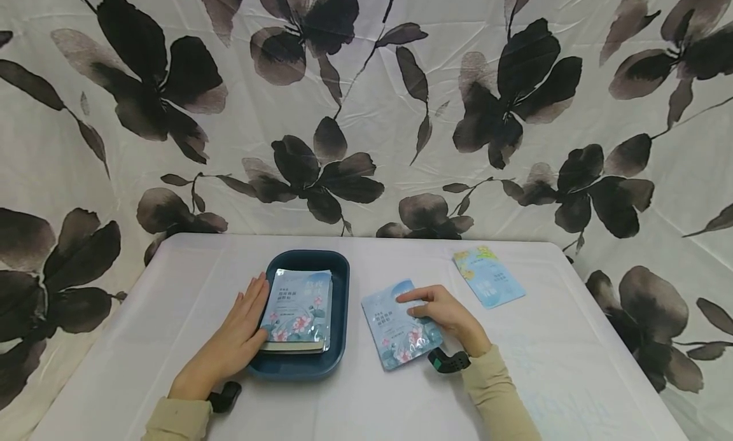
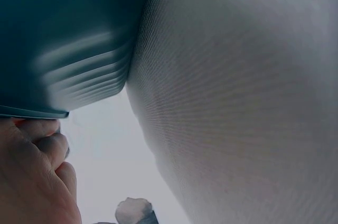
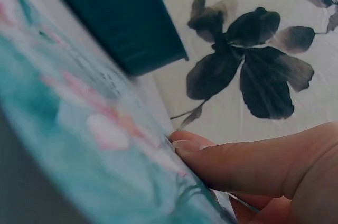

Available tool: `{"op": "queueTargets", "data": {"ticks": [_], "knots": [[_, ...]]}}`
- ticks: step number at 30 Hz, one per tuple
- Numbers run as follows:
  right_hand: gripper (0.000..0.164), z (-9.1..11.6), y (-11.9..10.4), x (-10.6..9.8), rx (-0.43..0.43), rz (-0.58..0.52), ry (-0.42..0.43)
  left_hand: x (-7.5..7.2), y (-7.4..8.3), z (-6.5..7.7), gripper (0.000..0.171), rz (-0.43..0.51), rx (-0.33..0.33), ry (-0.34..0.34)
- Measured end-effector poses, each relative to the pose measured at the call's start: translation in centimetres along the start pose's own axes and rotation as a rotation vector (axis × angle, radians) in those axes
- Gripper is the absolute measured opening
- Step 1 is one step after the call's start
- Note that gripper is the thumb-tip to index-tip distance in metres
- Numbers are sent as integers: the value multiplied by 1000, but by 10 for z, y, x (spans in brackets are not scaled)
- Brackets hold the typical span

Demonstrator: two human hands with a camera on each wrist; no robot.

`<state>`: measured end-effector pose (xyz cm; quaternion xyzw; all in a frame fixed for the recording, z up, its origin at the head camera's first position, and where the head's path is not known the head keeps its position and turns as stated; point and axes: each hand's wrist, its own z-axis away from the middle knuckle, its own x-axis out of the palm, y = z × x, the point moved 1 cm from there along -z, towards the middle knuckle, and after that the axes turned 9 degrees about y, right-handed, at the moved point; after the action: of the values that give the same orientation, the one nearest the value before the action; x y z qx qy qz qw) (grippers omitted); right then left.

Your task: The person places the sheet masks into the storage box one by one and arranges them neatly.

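My left hand (image 1: 236, 329) lies along the left side of a dark blue tray (image 1: 340, 339), fingers straight and together, the thumb reaching over the rim to the sachet's corner. In the left wrist view, its knuckles sit by the tray's rim (image 2: 37, 112). Inside the tray is a glossy light-blue sachet (image 1: 300, 307) with pink flowers, a pale thick edge showing beneath it. My right hand (image 1: 449, 314) holds a matching sachet (image 1: 395, 339) right of the tray. Up close, the right thumb (image 3: 237, 163) and a finger pinch that sachet's edge.
A third blue sachet (image 1: 488, 277), with yellow flowers at one corner, lies farther back on the right of the white table (image 1: 572, 364). Behind the table's far edge hangs a pale cloth (image 1: 412, 193) printed with dark flowers.
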<state>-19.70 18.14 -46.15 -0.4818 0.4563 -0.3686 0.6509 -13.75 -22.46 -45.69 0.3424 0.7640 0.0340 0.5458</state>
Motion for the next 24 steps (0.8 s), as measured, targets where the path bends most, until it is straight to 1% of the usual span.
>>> {"op": "queueTargets", "data": {"ticks": [7, 13, 18, 21, 24], "knots": [[41, 3, -10, 1, 41, -111, -16, 1, -1, 0, 76, 0, -3, -3], [50, 4, -25, 1, 31, -179, -48, 1, 0, 1, 76, 10, -7, -2], [53, 3, -38, 5, 8, -204, -25, 1, -1, 1, 76, 14, -10, -4], [53, 2, -47, 10, 8, -224, 4, 1, -1, 0, 77, 14, -7, -5], [53, -2, -55, 18, 16, -259, 53, 1, -2, 0, 77, 12, -5, -5]]}}
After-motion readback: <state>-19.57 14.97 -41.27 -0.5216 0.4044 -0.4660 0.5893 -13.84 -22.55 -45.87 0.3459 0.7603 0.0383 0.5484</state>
